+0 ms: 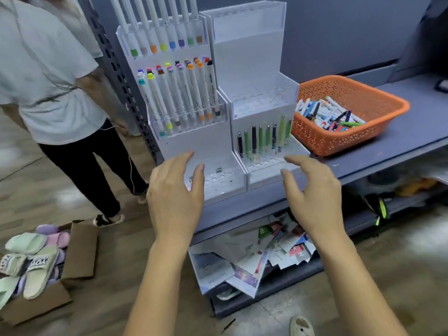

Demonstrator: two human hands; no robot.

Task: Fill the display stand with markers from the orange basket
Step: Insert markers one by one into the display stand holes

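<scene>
Orange basket (339, 141) sits on the shelf just right of the stand (244, 69), markers (332, 115) inside. Left hand (174, 197) and right hand (312, 197) hover before the stand, fingers (200, 177) relaxed, empty. A careless reach across might topple the standing pens (264, 139).

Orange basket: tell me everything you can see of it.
The orange basket looks like plastic: rectangular, rounded corners, thick rim, walls full of small holes. It sits upright on the grey shelf, close beside the white display stand; contact unclear. A jumbled pile of markers lies in its bottom, below the rim. The left hand and right hand are both clear of it.
</scene>
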